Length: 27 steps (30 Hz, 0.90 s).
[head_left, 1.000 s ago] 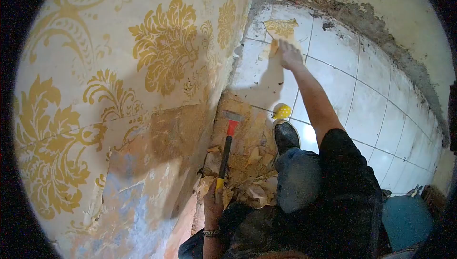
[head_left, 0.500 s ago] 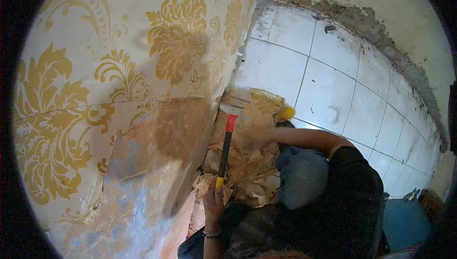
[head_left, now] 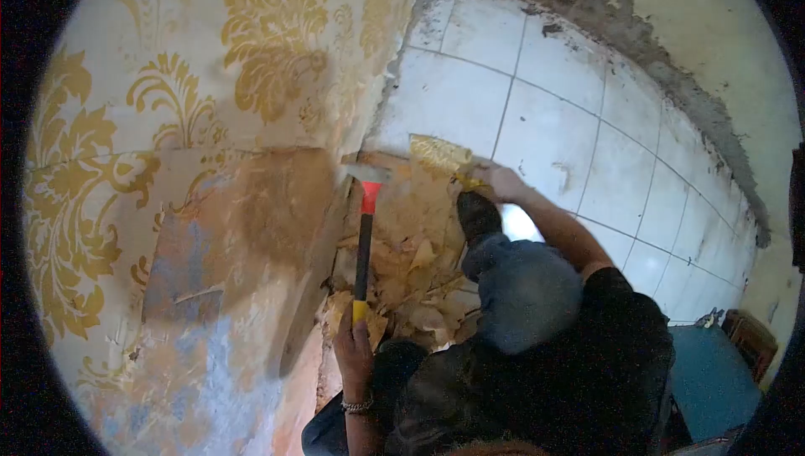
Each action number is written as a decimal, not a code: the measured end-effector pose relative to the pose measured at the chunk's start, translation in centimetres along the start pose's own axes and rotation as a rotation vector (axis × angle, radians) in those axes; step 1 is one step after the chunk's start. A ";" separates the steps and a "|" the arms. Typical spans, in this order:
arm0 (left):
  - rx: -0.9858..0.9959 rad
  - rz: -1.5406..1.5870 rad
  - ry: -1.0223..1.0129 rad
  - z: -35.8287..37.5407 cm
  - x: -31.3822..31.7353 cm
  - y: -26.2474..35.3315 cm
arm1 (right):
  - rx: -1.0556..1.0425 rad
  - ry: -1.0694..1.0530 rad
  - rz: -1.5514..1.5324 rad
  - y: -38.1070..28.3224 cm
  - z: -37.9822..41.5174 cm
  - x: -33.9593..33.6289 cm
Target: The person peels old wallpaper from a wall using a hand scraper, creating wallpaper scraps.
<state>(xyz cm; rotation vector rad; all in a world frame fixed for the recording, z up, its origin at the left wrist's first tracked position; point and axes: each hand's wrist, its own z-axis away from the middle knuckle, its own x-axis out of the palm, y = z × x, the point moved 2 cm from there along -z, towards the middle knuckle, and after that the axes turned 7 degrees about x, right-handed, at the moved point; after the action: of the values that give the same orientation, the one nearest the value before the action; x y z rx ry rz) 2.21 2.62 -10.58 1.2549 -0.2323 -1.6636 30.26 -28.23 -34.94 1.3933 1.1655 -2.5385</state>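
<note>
My left hand (head_left: 355, 349) is closed around the yellow lower end of a long-handled scraper (head_left: 364, 246). Its handle is black with a red neck, and the wide pale blade points away from me, close to the base of the wall. Further off, my right hand (head_left: 496, 183) has its fingers around the yellow handle of what looks like a paint roller (head_left: 440, 154) with a yellow-and-white mottled cover. The roller lies low over the floor, beyond my shoe. Torn wallpaper scraps (head_left: 419, 276) are heaped between the scraper and my bent knee.
Patterned gold wallpaper (head_left: 277, 37) covers the upper left wall; lower down, bare stained plaster (head_left: 201, 263) shows. White floor tiles (head_left: 553, 137) stretch to the right, edged by rough mortar (head_left: 637, 45). A blue panel (head_left: 717, 376) and a brown block (head_left: 752, 340) stand at lower right.
My right hand has moved from above the scraps, outward to the roller's yellow handle, and closed on it. My left hand still holds the scraper. The whole view has shifted slightly.
</note>
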 end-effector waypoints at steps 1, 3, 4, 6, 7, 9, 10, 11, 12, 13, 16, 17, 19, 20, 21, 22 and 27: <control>0.018 0.011 -0.004 -0.1 0.4 0.2 | 0.140 -0.017 -0.023 0.1 0.3 0.2; 0.112 -0.033 0.046 0.3 0.3 0.9 | 0.125 0.170 -0.171 -1.0 0.0 -1.5; 0.259 -0.096 0.067 0.6 -0.1 1.8 | 0.265 0.291 -0.331 -1.5 -0.5 -2.2; 0.227 -0.059 0.058 1.0 -0.1 1.8 | 0.394 0.551 -0.557 -3.2 -2.3 -0.5; 0.181 -0.021 0.051 1.1 0.0 1.8 | 0.388 0.563 -0.551 -5.5 -2.2 0.0; 0.168 0.014 0.047 1.7 -0.3 2.4 | -0.129 -0.118 -0.321 -12.6 -0.5 1.9; 0.148 0.047 0.046 1.9 -0.4 2.6 | -0.385 -0.456 -0.185 -14.3 0.3 2.4; 0.153 0.045 0.056 2.0 -0.5 2.7 | -0.395 -0.450 -0.180 -13.4 -0.4 3.2; 0.165 0.028 0.073 2.4 -0.6 2.6 | -0.347 -0.414 -0.287 -11.3 -1.6 5.3; 0.170 0.011 0.093 2.9 -0.8 2.5 | -0.301 -0.385 -0.395 -10.2 -2.5 6.3; 0.113 0.003 0.051 3.4 -0.8 1.6 | 0.238 0.359 -1.195 -7.3 -5.6 -1.1; 0.095 0.004 0.086 3.4 -0.5 0.8 | 0.298 0.573 -1.319 -7.3 -6.4 -3.4; 0.413 -0.241 0.180 3.2 0.3 -0.1 | 0.204 0.651 -1.537 -11.2 -6.4 -11.7; 0.236 -0.172 0.102 3.8 0.4 0.0 | 0.062 0.743 -1.562 -15.0 -5.5 -15.8; 0.245 -0.167 0.111 3.8 0.2 0.7 | -0.104 0.756 -1.607 -19.4 -4.3 -19.5; 0.097 -0.153 0.019 3.6 0.1 1.4 | -0.272 0.778 -1.645 -23.8 -3.1 -22.6; 0.058 -0.161 -0.018 3.8 0.2 1.9 | -0.889 0.456 -0.766 -40.7 5.0 -21.1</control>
<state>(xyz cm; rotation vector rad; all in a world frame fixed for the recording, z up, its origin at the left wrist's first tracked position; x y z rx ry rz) 0.27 0.09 -7.81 1.3311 -0.1959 -1.8175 25.13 -8.68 6.55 1.4079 2.8502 -1.4601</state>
